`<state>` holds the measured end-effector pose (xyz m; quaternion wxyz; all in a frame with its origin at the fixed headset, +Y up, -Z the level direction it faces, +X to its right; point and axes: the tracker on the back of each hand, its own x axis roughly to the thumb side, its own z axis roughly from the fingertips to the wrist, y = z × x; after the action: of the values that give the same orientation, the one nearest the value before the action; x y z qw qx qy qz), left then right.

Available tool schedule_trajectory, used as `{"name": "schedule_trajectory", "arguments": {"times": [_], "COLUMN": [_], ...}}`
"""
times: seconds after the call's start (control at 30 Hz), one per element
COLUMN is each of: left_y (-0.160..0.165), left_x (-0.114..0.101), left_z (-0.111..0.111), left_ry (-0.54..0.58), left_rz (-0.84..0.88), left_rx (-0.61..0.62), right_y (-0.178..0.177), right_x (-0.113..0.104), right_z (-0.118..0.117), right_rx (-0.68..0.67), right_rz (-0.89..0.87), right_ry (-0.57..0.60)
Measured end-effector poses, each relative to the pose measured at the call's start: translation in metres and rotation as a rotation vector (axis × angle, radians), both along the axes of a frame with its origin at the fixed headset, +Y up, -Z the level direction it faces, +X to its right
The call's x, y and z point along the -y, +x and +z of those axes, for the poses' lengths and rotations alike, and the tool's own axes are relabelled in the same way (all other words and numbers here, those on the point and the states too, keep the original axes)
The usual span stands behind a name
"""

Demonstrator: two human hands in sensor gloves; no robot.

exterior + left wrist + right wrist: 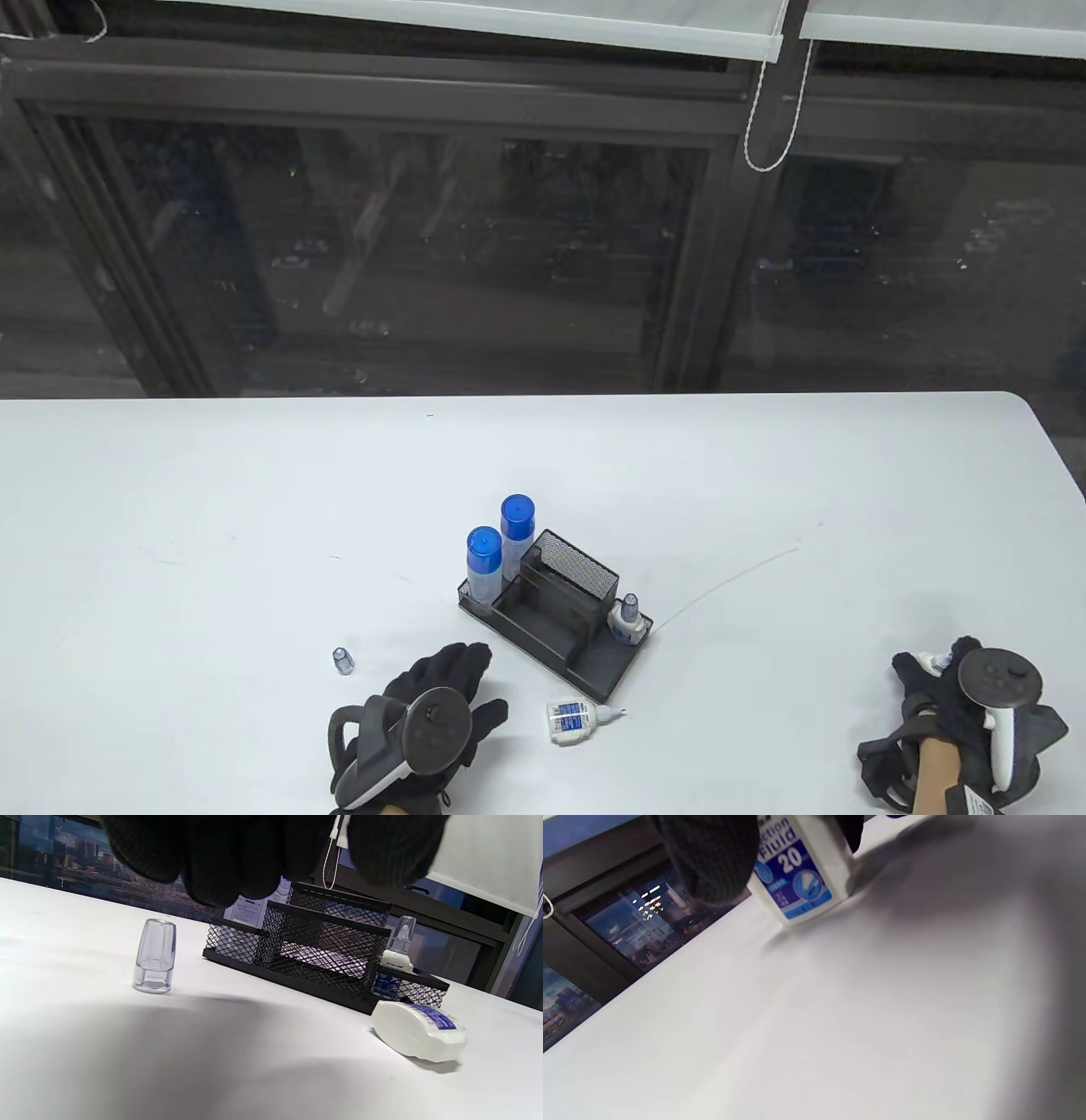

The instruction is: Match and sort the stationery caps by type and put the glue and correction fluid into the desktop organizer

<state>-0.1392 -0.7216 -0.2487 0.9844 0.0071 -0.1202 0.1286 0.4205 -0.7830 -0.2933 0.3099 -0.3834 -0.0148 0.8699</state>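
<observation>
While the left hand (pixel 424 722) lies low over the tabletop (pixel 212 509) near the front edge, its fingers stretch forward, spread and holding nothing. Just ahead of it to the left stands a clear cap (pixel 342 660), upright on its open end; the left wrist view shows it close, apart from the fingertips (pixel 212 861) above. To the right of that hand a correction fluid bottle (pixel 570 718) lies on its side, uncapped, its thin nozzle pointing right, just in front of the organizer (pixel 585 649).

The organizer, black mesh, sits mid-table at an angle. Two glue sticks (pixel 499 552) with blue caps stand upright in its back-left compartment. At its right end a second correction bottle (pixel 628 620) stands upright in a small compartment, wearing a clear cap.

Far over at the right, well apart from the organizer, the right hand (pixel 950 705) is curled. Its grip is wrapped round a third bottle (pixel 801 874): the right wrist view shows the white body with a blue label reading "Fluid 20", fingers (pixel 712 857) curled against it, base tilted toward the tabletop. Whether the base touches the surface I cannot tell. In the table view only a small white and blue tip shows at the fingers.

Behind the tabletop runs a dark window (pixel 509 255) with a blind cord (pixel 768 102).
</observation>
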Motion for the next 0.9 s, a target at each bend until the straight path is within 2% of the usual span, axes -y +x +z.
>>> {"name": "schedule_trajectory", "arguments": {"times": [0.17, 0.33, 0.4, 0.5, 0.57, 0.7, 0.8, 0.9], "left_y": [0.0, 0.0, 0.001, 0.002, 0.003, 0.005, 0.006, 0.007], "left_x": [0.0, 0.001, 0.002, 0.002, 0.001, -0.001, -0.001, -0.002], "left_z": [0.0, 0.0, 0.0, 0.0, 0.001, 0.003, 0.004, 0.006], "left_ry": [0.0, 0.005, 0.002, 0.003, 0.01, 0.028, 0.035, 0.04], "left_rz": [-0.005, -0.003, -0.003, -0.007, -0.011, -0.021, -0.028, -0.033], "left_rx": [0.003, 0.007, 0.008, 0.013, 0.017, 0.028, 0.034, 0.041], "right_y": [0.0, -0.003, -0.008, -0.025, -0.042, -0.097, -0.143, -0.189], "right_x": [0.001, -0.004, -0.012, -0.034, -0.051, -0.093, -0.116, -0.131], "right_z": [-0.001, 0.004, 0.005, 0.003, 0.002, 0.001, 0.004, 0.01], "right_rx": [0.017, -0.001, -0.021, -0.116, -0.189, -0.37, -0.51, -0.654], "right_rz": [0.015, 0.015, -0.017, -0.029, -0.012, -0.018, -0.033, -0.084], "right_ry": [-0.015, 0.047, 0.103, 0.175, 0.216, 0.338, 0.392, 0.426]}}
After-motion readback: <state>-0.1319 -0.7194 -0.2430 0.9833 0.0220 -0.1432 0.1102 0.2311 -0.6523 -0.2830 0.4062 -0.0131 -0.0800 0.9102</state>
